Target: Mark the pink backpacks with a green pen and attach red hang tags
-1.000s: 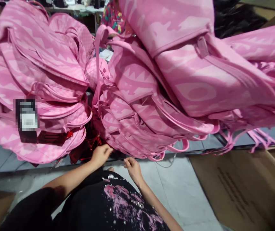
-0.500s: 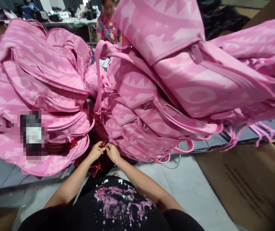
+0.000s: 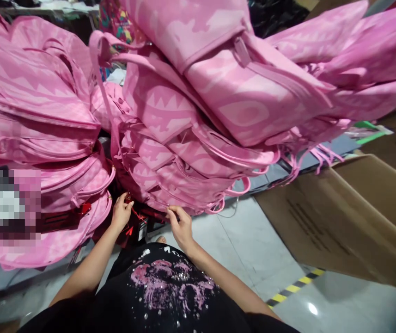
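Pink patterned backpacks (image 3: 170, 152) are heaped in front of me, with another stack of pink backpacks (image 3: 41, 120) on the left. In the dark gap between the stacks, my left hand (image 3: 122, 213) is closed in a pinch on something small that I cannot make out. Dark red tags with red cord (image 3: 130, 231) hang just below and beside it. My right hand (image 3: 182, 227) is at the lower edge of the middle stack, thumb and forefinger pinched together. Whatever lies between those fingertips is too small to name.
A dark red tag (image 3: 62, 219) lies on the left stack, near a phone-like blurred item (image 3: 5, 203). Large cardboard boxes (image 3: 322, 222) stand on the right, by yellow-black floor tape (image 3: 295, 289). A person in a multicoloured shirt (image 3: 118, 23) is behind the bags.
My hands were together between the stacks and are now apart, the right one moved to the right. The view has swung right and downward.
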Available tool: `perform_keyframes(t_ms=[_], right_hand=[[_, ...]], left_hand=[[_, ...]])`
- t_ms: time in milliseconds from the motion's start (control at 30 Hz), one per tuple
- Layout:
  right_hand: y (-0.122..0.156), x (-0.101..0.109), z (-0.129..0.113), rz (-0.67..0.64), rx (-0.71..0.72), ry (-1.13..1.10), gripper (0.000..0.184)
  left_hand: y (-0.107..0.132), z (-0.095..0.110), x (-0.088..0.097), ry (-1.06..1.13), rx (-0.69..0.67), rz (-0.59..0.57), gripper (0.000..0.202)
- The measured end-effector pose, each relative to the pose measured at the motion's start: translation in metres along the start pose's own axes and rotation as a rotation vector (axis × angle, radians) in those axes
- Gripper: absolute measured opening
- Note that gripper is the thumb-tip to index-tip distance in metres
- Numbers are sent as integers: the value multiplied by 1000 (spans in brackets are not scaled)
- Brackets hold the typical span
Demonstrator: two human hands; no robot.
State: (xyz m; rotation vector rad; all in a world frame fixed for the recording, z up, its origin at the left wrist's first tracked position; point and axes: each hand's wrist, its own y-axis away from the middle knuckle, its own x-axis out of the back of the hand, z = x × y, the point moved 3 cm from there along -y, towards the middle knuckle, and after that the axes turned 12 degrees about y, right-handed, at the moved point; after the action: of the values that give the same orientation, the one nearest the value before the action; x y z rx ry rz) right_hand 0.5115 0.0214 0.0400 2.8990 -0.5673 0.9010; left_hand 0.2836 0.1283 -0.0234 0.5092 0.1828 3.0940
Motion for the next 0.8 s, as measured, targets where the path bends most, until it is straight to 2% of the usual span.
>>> perform_keyframes(t_ms=[67, 133, 167, 233, 300, 333, 367, 467, 600, 667, 800], right_hand=[[18, 24, 4, 115, -65, -133, 24], [32, 36, 11, 124, -154, -225, 22], [38, 37, 16, 77, -205, -274, 22], [47, 28, 23, -89, -281, -372, 24], [52, 15, 28, -226, -304, -430, 27], [53, 10, 31, -257, -301, -437, 28], [54, 6, 33, -268, -297, -441, 30], [57, 1, 40, -254, -313, -469, 35], [60, 11, 55, -213, -337, -449, 35], [55, 25, 65, -102, -355, -392, 31], [30, 54, 80, 222, -384, -178, 27]], left_hand=[[14, 19, 2, -76, -101, 60, 42], [31, 45, -2, -110, -251, 63, 35], [39, 57, -9, -92, -313, -2, 31], [57, 77, -32, 8, -339, -279, 26], [75, 86, -59, 110, -246, -580, 23], [83, 87, -71, 146, -179, -669, 22], [89, 86, -81, 171, -114, -712, 22], [99, 76, -99, 199, 17, -691, 27], [100, 70, -106, 192, 60, -661, 31], [95, 71, -107, 192, 54, -610, 33], [82, 76, -116, 162, 16, -564, 34]])
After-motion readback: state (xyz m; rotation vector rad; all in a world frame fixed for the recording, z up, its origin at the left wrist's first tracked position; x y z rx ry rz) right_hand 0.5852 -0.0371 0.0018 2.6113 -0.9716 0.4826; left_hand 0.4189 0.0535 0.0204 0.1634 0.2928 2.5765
